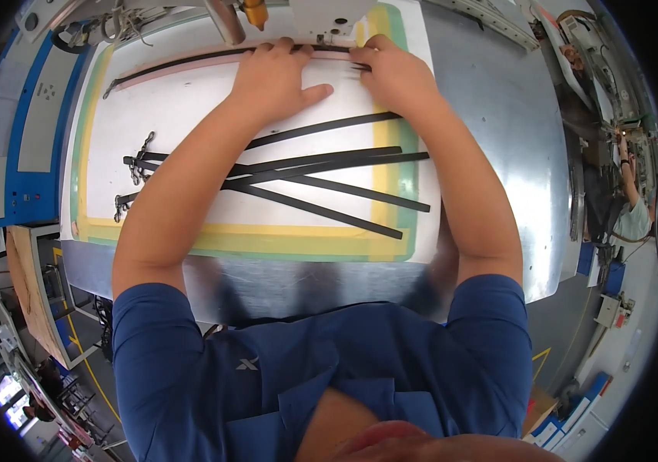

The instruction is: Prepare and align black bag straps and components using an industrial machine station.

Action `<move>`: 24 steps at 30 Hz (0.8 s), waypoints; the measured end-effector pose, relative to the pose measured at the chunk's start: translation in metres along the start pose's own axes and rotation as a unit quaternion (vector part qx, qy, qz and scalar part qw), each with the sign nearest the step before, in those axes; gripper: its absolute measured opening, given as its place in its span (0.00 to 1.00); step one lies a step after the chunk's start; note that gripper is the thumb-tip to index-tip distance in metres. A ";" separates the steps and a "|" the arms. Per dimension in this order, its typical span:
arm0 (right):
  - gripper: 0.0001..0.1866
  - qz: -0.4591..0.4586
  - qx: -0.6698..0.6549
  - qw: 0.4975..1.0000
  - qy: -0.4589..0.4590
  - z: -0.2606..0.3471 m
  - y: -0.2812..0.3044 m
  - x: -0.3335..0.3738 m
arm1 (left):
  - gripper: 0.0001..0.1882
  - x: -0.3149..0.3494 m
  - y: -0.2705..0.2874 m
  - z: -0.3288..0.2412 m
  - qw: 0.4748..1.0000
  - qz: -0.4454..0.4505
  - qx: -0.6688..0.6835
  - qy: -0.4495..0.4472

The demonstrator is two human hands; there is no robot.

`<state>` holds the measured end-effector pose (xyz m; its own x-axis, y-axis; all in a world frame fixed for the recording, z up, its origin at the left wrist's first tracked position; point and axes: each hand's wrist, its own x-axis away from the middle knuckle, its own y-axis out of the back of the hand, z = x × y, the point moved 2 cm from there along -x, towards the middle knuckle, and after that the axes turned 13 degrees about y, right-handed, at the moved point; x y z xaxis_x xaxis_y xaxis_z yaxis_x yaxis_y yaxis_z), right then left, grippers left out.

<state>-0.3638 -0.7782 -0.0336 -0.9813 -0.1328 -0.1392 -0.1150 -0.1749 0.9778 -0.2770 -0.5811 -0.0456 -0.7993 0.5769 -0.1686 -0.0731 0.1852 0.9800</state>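
A black strap (182,69) with a metal clasp at its left end lies along a pinkish strip at the far side of the white board. My left hand (276,77) rests on that strap, fingers spread and thumb held apart. Farther right, my right hand (398,75) is closed, its thumb and index finger at the strap's right part. A small dark two-pointed tool (361,68), like tweezers, sticks out from under its fingers; the rest is hidden. Nearer me, several loose black straps (329,160) cross one another, with metal clasps (142,158) at their left ends, partly behind my left forearm.
The white board (282,208) is edged with yellow and green tape, on a metal table (490,92). Just beyond my hands stands a machine head (329,19) with a brass-coloured part (255,12). A blue cabinet (32,131) is at left; another person (633,208) is far right.
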 end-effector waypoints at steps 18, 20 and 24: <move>0.20 -0.059 -0.082 0.994 0.032 -0.029 -0.012 0.021 | 0.40 0.003 0.005 -0.032 0.999 0.001 -0.043 0.020; 0.20 -0.055 -0.085 0.994 0.035 -0.028 -0.011 0.021 | 0.42 0.004 -0.005 -0.025 0.999 -0.020 -0.025 0.012; 0.19 -0.050 -0.079 0.995 0.031 -0.027 -0.011 0.021 | 0.35 0.018 -0.001 -0.007 0.999 -0.030 0.021 -0.019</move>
<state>-0.3792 -0.8050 -0.0516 -0.9541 -0.1668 -0.2486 -0.1810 -0.3401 0.9228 -0.2955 -0.5764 -0.0487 -0.7712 0.5931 -0.2312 -0.0947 0.2522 0.9630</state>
